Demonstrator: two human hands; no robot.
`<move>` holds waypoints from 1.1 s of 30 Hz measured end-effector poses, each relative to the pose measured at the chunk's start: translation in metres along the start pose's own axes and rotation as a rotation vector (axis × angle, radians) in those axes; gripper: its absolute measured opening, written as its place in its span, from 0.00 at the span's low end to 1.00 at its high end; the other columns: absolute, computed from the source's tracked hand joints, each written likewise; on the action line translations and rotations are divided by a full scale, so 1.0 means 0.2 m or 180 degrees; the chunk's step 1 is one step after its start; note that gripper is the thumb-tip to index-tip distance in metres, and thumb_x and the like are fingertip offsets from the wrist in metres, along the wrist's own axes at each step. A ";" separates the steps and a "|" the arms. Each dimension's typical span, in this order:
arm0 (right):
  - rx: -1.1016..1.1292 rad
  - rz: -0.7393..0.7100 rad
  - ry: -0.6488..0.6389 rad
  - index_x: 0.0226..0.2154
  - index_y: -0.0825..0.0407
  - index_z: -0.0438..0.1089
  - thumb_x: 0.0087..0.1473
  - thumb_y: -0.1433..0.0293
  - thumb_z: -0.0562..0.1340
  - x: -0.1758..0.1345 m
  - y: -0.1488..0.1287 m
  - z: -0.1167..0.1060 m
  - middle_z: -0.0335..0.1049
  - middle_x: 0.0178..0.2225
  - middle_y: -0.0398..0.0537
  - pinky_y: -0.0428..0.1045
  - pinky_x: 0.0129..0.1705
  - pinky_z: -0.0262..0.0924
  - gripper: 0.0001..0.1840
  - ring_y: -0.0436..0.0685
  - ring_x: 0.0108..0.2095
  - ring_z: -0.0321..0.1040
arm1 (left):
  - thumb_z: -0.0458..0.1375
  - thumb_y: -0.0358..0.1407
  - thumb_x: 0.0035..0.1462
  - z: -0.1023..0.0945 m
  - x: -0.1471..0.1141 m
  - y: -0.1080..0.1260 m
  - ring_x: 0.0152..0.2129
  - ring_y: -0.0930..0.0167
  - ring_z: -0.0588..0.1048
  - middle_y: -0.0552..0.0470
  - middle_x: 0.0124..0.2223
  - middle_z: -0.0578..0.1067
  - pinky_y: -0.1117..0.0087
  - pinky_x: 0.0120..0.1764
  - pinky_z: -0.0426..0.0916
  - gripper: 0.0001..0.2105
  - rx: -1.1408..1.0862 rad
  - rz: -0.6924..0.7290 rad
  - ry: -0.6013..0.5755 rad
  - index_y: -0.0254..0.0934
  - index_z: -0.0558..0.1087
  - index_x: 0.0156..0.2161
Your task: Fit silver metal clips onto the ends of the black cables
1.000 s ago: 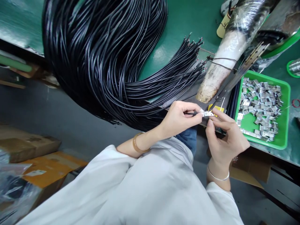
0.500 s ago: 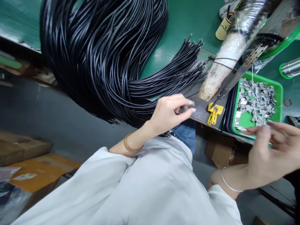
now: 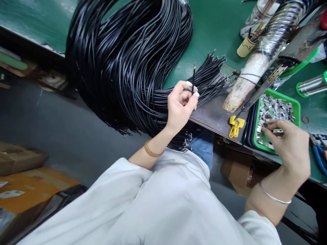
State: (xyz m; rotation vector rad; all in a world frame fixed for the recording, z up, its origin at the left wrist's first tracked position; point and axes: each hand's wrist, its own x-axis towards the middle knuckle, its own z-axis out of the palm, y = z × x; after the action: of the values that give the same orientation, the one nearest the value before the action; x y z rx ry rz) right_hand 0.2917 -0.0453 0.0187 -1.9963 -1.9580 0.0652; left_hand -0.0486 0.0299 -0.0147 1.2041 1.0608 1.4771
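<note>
My left hand [image 3: 182,103] pinches a black cable [image 3: 193,80] near its end, which points up with a reddish tip. Behind it, the large bundle of black cables [image 3: 127,68] curves over the bench, its stripped ends gathered to the right. My right hand [image 3: 288,141] is over the near side of a green tray [image 3: 296,98] of small silvery metal connectors [image 3: 274,107]. Its thumb and forefinger close at the tips on what looks like one of these connectors; the fingers partly cover it.
A yellow cutter [image 3: 236,126] lies at the bench edge beside the tray. Above it slants a white, plastic-wrapped pipe [image 3: 240,88] with a metal strip alongside. Blue-handled pliers [image 3: 319,156] and a solder spool [image 3: 311,84] are at the right; a cup [image 3: 246,46] stands behind.
My left hand has moved up and now has a cable end between its fingers. My right hand has gone from open fingers in front of the tray to a pinch among the connectors.
</note>
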 end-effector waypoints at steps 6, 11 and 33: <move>-0.0412 0.0173 0.0306 0.22 0.49 0.68 0.39 0.74 0.73 -0.03 -0.03 0.04 0.69 0.24 0.37 0.47 0.31 0.56 0.12 0.47 0.23 0.64 | 0.69 0.46 0.49 0.03 -0.08 0.05 0.15 0.82 0.65 0.58 0.25 0.72 0.77 0.21 0.60 0.17 -0.1210 -0.0897 -0.1708 0.34 0.72 0.35; -0.0447 0.0353 0.0686 0.23 0.49 0.68 0.42 0.73 0.69 -0.07 -0.07 0.08 0.70 0.24 0.40 0.48 0.31 0.58 0.09 0.49 0.23 0.65 | 0.66 0.37 0.53 0.10 -0.15 0.04 0.16 0.81 0.67 0.56 0.21 0.72 0.78 0.20 0.60 0.11 -0.1453 -0.1344 -0.2317 0.31 0.73 0.36; 0.2860 0.0329 0.0787 0.31 0.50 0.75 0.55 0.69 0.66 -0.21 -0.73 0.22 0.76 0.39 0.47 0.50 0.40 0.74 0.02 0.54 0.42 0.76 | 0.63 0.34 0.56 0.14 -0.21 0.11 0.21 0.78 0.72 0.54 0.25 0.73 0.78 0.26 0.67 0.06 -0.0647 -0.1015 -0.2462 0.31 0.75 0.32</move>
State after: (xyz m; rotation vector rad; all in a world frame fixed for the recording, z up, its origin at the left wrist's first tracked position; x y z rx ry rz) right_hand 0.1379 -0.0796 0.0082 -1.4039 -1.3081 0.5799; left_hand -0.0194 -0.0139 0.0022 1.2321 0.5197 0.7360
